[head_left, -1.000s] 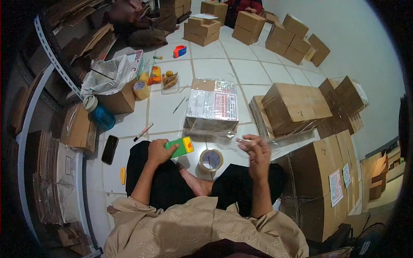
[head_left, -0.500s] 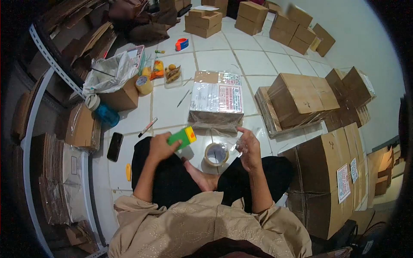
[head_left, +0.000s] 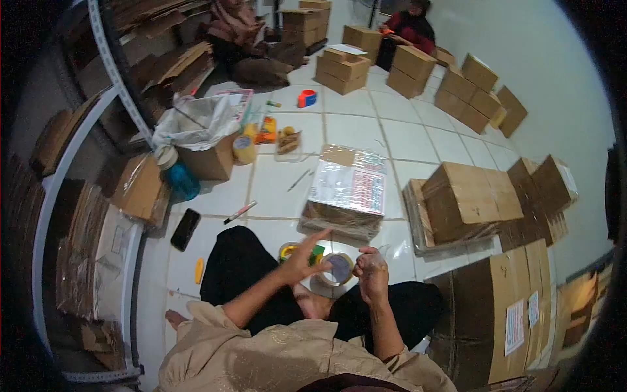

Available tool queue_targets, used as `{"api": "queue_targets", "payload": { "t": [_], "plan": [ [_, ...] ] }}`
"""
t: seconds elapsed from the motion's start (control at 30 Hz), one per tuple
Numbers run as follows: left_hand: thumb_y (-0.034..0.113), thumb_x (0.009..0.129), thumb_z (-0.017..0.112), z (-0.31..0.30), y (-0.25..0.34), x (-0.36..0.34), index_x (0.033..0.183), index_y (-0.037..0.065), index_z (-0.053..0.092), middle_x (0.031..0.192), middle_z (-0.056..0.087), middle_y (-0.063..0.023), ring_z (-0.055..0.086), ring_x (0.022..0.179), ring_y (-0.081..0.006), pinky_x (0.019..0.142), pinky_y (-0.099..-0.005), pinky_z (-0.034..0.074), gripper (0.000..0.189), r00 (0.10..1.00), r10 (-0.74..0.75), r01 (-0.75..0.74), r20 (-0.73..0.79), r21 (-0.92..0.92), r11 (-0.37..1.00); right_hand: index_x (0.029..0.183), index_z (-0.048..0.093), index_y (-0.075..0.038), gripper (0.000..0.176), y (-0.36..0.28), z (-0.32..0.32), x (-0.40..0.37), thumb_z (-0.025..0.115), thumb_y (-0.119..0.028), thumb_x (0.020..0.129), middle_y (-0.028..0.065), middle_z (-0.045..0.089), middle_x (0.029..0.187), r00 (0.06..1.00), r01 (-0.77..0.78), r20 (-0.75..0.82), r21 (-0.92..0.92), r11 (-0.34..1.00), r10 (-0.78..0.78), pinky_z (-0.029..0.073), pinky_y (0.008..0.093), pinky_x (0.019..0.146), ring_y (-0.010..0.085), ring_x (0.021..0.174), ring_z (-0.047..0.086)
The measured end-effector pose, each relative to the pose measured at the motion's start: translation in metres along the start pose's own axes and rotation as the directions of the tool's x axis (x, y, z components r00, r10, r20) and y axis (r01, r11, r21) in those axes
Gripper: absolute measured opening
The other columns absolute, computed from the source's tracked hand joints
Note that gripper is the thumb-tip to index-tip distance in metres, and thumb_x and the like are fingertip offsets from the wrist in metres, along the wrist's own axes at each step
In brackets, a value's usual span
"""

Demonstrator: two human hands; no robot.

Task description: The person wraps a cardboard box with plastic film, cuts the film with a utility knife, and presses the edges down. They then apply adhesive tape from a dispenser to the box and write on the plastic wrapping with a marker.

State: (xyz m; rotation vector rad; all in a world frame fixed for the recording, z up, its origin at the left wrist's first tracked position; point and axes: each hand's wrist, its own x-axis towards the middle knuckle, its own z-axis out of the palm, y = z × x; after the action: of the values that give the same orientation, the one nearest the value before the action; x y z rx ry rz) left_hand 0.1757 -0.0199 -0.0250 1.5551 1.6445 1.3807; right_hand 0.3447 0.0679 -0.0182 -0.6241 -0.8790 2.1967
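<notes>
My left hand (head_left: 302, 262) is open, fingers spread and slightly blurred, holding nothing. Behind it on the floor lies a green and yellow tape dispenser (head_left: 318, 251), largely hidden by the fingers. My right hand (head_left: 372, 277) is closed around a crumpled piece of clear tape (head_left: 375, 260). Between the hands a roll of clear tape (head_left: 338, 269) rests on the tiles in front of my crossed legs. Just beyond stands a carton wrapped in clear plastic (head_left: 346, 186), with printed labels on its top.
Large cartons (head_left: 470, 202) stand at the right. On the left are a phone (head_left: 185, 229), a marker (head_left: 240, 212), a yellow cutter (head_left: 199, 270), a blue bottle (head_left: 179, 176) and a metal shelf (head_left: 124, 98). Two people sit at the back near stacked boxes (head_left: 343, 70).
My left hand has put down the green and yellow tape dispenser and opened, moving right toward the tape roll. My right hand's fingers have closed more. The view has tilted up, showing two people.
</notes>
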Motion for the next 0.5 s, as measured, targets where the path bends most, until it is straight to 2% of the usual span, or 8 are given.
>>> {"api": "queue_targets", "payload": {
  "t": [0.07,0.1,0.13,0.17,0.23,0.3,0.4,0.5],
  "plan": [
    [0.035,0.073,0.061,0.01,0.042,0.004,0.119,0.002,0.048,0.122,0.044,-0.0199,0.039,0.114,-0.0395,0.1,-0.0438,0.026,0.057,0.982,0.134,-0.153,-0.129,-0.149,0.977,0.114,0.044,-0.001,0.042,0.021,0.011,0.001,0.041,-0.034,0.089,0.0089,0.054,0.096,0.985,-0.066,0.168,0.131,0.989,0.044,0.044,0.0278,0.071,0.0182,0.085,0.054],
    [0.028,0.076,0.058,0.01,0.056,0.006,0.119,0.002,0.047,0.124,0.043,-0.0181,0.04,0.115,-0.0341,0.099,-0.0412,0.027,0.051,0.946,0.301,-0.279,-0.124,0.168,0.946,0.124,0.036,0.0,0.066,0.024,0.053,-0.018,0.03,-0.055,0.087,0.0099,0.043,0.121,0.935,0.311,0.2,-0.063,0.948,-0.293,0.038,0.0321,0.089,0.0203,0.108,0.044],
    [0.021,0.08,0.054,0.01,0.063,0.009,0.119,0.003,0.047,0.126,0.042,-0.0162,0.041,0.116,-0.0288,0.099,-0.0387,0.029,0.044,0.89,0.451,-0.374,-0.062,0.465,0.802,0.129,0.029,-0.001,0.073,0.025,0.051,-0.016,0.025,-0.059,0.085,0.0111,0.036,0.128,0.967,0.092,0.235,0.023,0.996,-0.095,0.032,0.033,0.095,0.0204,0.117,0.036],
    [0.021,0.08,0.054,0.009,0.055,0.014,0.119,0.003,0.047,0.126,0.042,-0.0162,0.041,0.116,-0.0288,0.099,-0.0387,0.029,0.044,0.888,0.454,-0.369,-0.073,0.475,0.799,0.134,0.021,-0.002,0.08,0.024,0.048,-0.012,0.02,-0.064,0.083,0.0123,0.028,0.136,0.953,-0.132,0.284,0.095,0.987,0.1,0.027,0.0339,0.101,0.0205,0.126,0.027],
    [0.012,0.082,0.043,0.01,0.032,0.024,0.116,0.001,0.049,0.118,0.051,-0.0147,0.046,0.112,-0.03,0.102,-0.0403,0.022,0.037,0.922,-0.01,-0.069,-0.386,-0.19,0.979,0.134,0.021,-0.002,0.082,0.018,0.07,-0.015,0.018,-0.065,0.082,0.0121,0.028,0.136,0.948,-0.129,0.299,0.041,0.991,0.111,0.024,0.0342,0.102,0.0214,0.125,0.029],
    [0.015,0.084,0.04,0.013,0.054,0.031,0.113,-0.001,0.051,0.109,0.057,-0.0153,0.051,0.104,-0.034,0.102,-0.0429,0.02,0.035,0.854,0.007,-0.108,-0.52,-0.164,0.981,0.134,0.02,-0.002,0.083,0.015,0.078,-0.013,0.017,-0.067,0.082,0.0119,0.029,0.136,0.945,-0.13,0.301,-0.007,0.991,0.126,0.022,0.0345,0.103,0.0224,0.124,0.03],
    [0.023,0.086,0.037,0.03,0.03,0.017,0.116,0.0,0.049,0.118,0.05,-0.0177,0.042,0.115,-0.03,0.1,-0.0448,0.023,0.039,0.935,0.268,-0.255,-0.232,0.086,0.963,0.134,0.021,-0.005,0.077,0.013,0.068,0.001,0.023,-0.063,0.084,0.0152,0.028,0.136,0.985,-0.09,0.163,0.157,0.983,0.064,0.027,0.0367,0.1,0.0252,0.124,0.031],
    [0.017,0.084,0.042,0.051,0.041,-0.011,0.118,0.002,0.047,0.118,0.049,-0.017,0.038,0.119,-0.0283,0.098,-0.0462,0.027,0.038,0.942,0.248,-0.234,-0.227,0.087,0.968,0.133,0.024,-0.008,0.071,0.019,0.045,0.02,0.026,-0.06,0.085,0.0201,0.028,0.134,0.997,-0.082,0.023,0.294,0.952,0.079,0.03,0.0424,0.098,0.0312,0.124,0.031]
  ]
}}
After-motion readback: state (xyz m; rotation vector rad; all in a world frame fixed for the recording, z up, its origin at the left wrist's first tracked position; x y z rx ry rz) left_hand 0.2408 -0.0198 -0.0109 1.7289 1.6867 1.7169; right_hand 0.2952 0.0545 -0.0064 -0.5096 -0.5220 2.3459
